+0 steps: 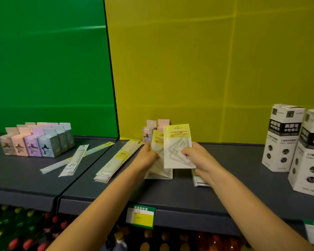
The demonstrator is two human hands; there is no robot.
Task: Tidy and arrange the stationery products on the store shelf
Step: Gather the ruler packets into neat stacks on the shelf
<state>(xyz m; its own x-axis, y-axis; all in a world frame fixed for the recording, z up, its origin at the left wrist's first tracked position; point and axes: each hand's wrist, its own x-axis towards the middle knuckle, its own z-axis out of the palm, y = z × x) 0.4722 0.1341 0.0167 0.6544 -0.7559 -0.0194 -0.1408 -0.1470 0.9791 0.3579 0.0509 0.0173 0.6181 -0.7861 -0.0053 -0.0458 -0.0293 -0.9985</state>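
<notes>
Head view, and I'm counting as I go. Two hands are up on the dark shelf [243, 178], in front of the yellow back panel. My right hand [196, 156] pinches one set-square packet [178, 147], held upright by its right edge, thumb on the front. My left hand [147, 156] grips a fanned bundle of packets [157, 144] just left of it, touching it. The bundle's lower ends reach down to the shelf, and I can't tell how many are in it.

Behind the hands stand two small hang-tab boxes [149, 133], side by side. Left of my left hand lies one stack of ruler packets [120, 158], angled toward the back. Under my right wrist sits one more flat stack [199, 180], mostly hidden.

On the left shelf section, before the green panel, two loose rulers [74, 160] lie crossed, one wide and one thin. Beyond them is a block of pastel boxes [32, 147], four across the front. There are more rows behind, total unclear.

At far right stand two white hexagonal pen boxes [283, 138], touching. On the shelf lip hang two price tags [140, 217], one central, one at the right edge.
</notes>
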